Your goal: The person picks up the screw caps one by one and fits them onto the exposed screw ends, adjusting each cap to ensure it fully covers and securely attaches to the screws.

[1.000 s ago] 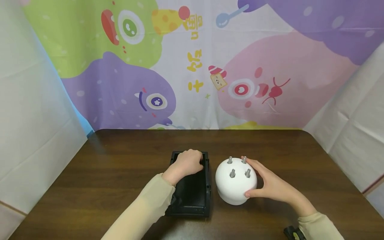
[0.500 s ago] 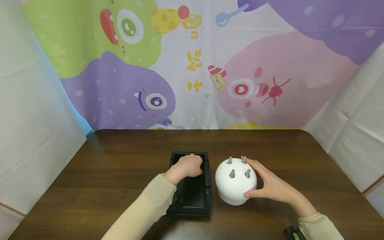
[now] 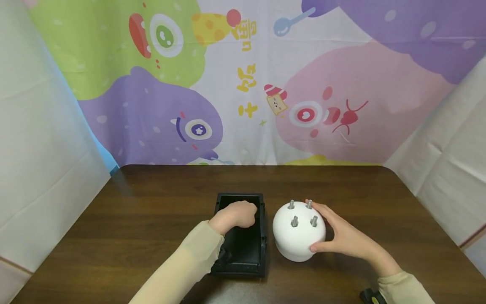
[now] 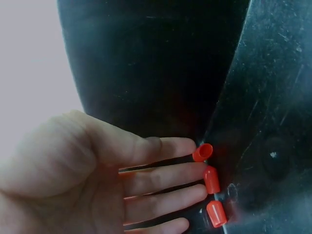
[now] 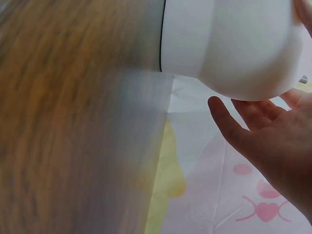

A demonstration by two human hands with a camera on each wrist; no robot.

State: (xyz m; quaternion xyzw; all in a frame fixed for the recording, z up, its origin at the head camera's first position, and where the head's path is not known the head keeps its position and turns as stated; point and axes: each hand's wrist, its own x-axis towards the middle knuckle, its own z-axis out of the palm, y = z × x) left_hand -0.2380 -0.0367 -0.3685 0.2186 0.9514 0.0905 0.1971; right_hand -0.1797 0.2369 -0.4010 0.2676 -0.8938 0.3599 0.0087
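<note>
My left hand (image 3: 237, 214) reaches down into a black rectangular bin (image 3: 244, 251) in the middle of the table. In the left wrist view its fingers (image 4: 165, 178) and thumb are stretched out toward small red caps. One hollow cap (image 4: 203, 152) shows its open end at the thumb tip. A second cap (image 4: 211, 179) meets a fingertip, and a third cap (image 4: 216, 213) lies below it along the bin's corner seam. My right hand (image 3: 343, 232) holds the side of a white, round-topped body (image 3: 296, 242), thumb at the near side. Several threaded metal studs (image 3: 294, 221) stick up from its top.
The dark wood table (image 3: 152, 198) carries both the bin and the white body, side by side with a narrow gap. A printed cartoon curtain (image 3: 247, 139) hangs behind the table. Black wrist gear (image 3: 370, 295) sits at the right sleeve.
Inside the bin, my left hand has slid a little toward the near side. My right hand and the white body have stayed in place.
</note>
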